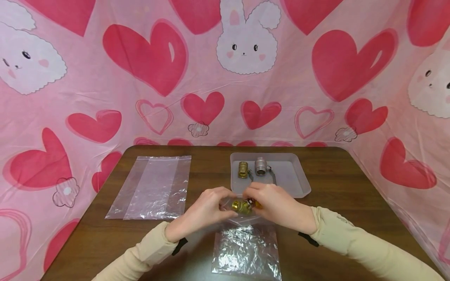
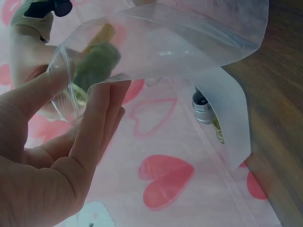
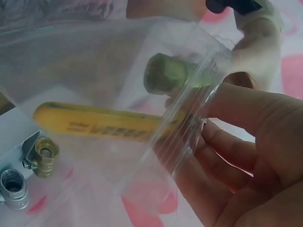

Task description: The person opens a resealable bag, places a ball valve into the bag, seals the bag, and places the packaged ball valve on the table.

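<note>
A brass valve (image 1: 240,206) (image 2: 97,64) (image 3: 163,74) with a yellow handle (image 3: 99,122) shows through the clear plastic of a zip bag (image 1: 247,249) (image 2: 189,42), near its mouth. My left hand (image 1: 204,208) (image 2: 52,156) grips the bag's zip edge, thumb on one side and fingers on the other. With my right hand (image 1: 277,203) (image 3: 255,156) I hold the valve by its handle end, at the zip strip. Part of the valve is hidden behind my fingers in the head view.
Beyond my hands, a translucent tray (image 1: 291,183) holds a brass valve (image 1: 243,170) (image 3: 46,158) and a silver valve (image 1: 260,166) (image 2: 202,109) (image 3: 14,189). Flat clear zip bags (image 1: 154,187) lie overlapped at the left of the wooden table (image 1: 337,187). A patterned pink cloth hangs around it.
</note>
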`<state>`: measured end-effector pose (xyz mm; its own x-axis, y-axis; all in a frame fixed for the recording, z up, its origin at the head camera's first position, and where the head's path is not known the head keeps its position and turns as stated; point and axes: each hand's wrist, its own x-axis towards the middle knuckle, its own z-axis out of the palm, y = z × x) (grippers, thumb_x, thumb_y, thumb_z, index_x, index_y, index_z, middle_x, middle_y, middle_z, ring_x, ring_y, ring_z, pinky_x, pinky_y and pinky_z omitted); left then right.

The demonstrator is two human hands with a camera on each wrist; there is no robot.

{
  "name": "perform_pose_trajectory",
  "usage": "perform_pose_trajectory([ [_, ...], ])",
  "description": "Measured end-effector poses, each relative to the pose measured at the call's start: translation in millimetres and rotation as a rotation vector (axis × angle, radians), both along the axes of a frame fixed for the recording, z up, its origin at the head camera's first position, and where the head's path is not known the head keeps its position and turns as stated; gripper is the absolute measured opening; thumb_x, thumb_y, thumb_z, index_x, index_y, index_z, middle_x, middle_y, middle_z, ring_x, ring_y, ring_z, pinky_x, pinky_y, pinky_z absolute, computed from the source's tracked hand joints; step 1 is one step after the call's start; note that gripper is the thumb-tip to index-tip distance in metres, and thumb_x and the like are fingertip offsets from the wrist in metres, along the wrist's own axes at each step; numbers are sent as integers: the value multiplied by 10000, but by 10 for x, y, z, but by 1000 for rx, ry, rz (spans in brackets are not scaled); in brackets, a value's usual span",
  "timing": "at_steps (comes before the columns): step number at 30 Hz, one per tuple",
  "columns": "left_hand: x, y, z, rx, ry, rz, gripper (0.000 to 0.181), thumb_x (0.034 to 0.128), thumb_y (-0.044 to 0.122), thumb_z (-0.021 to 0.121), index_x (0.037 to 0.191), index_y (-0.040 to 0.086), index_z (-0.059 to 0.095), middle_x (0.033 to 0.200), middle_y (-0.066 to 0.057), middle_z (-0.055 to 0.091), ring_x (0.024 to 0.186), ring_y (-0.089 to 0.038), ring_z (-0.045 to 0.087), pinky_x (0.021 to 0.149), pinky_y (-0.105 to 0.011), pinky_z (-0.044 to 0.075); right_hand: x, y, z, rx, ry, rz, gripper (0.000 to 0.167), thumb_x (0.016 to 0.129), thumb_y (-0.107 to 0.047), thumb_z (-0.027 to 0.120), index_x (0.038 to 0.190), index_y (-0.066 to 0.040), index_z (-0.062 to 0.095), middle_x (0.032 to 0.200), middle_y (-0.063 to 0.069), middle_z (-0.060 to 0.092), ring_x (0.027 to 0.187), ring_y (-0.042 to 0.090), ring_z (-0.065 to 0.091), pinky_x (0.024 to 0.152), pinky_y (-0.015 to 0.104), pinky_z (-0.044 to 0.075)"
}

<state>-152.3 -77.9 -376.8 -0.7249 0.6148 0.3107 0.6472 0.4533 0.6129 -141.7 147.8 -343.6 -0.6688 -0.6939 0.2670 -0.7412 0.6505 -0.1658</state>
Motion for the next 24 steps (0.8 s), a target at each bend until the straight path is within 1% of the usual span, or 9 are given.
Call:
perform_pose_trajectory([
  [4, 9, 8, 9, -22, 10, 2, 408, 768, 110, 836, 1137, 10, 694, 1072, -113, 730, 699, -78, 667, 628, -101, 507, 15, -44, -21, 72, 17, 8, 282, 734, 7, 821, 968, -101, 706, 879, -3, 657, 740, 109, 663, 601, 181, 515],
  [8, 23, 19, 6, -45, 24, 12, 405, 767, 116, 841, 1132, 17, 697, 1079, -104, 726, 711, -92, 665, 643, -118, 513, 24, -92, -43, 111, 41, 19, 285, 719, 29, 822, 961, -78, 715, 829, 8, 647, 687, 116, 641, 562, 173, 483],
  [13, 31, 23, -7, -61, 32, 22, 396, 772, 123, 839, 1133, 33, 704, 1056, -82, 724, 698, -50, 591, 623, -129, 485, 35, -154, -93, 160, 78, 24, 230, 705, 55, 795, 840, -100, 693, 736, -7, 599, 599, 113, 592, 493, 169, 423],
  [15, 33, 24, -9, -58, 29, 20, 392, 775, 130, 838, 1133, 37, 706, 1043, -77, 725, 687, -30, 564, 609, -128, 470, 38, -175, -119, 187, 105, 26, 219, 695, 38, 797, 792, -115, 674, 715, -15, 598, 579, 121, 594, 474, 184, 428],
  [19, 38, 34, -8, -49, 38, 12, 383, 777, 138, 841, 1122, 37, 709, 1012, -67, 725, 669, -12, 547, 592, -123, 457, 43, -198, -178, 216, 140, 33, 206, 704, 24, 789, 740, -130, 658, 700, -15, 611, 566, 134, 604, 453, 208, 442],
  [24, 37, 41, -19, -70, 56, 16, 375, 774, 128, 837, 1119, 47, 713, 1018, -49, 726, 686, -30, 554, 609, -125, 454, 51, -225, -243, 230, 164, 49, 228, 716, 50, 760, 695, -148, 649, 672, -18, 614, 554, 109, 595, 436, 208, 428],
])
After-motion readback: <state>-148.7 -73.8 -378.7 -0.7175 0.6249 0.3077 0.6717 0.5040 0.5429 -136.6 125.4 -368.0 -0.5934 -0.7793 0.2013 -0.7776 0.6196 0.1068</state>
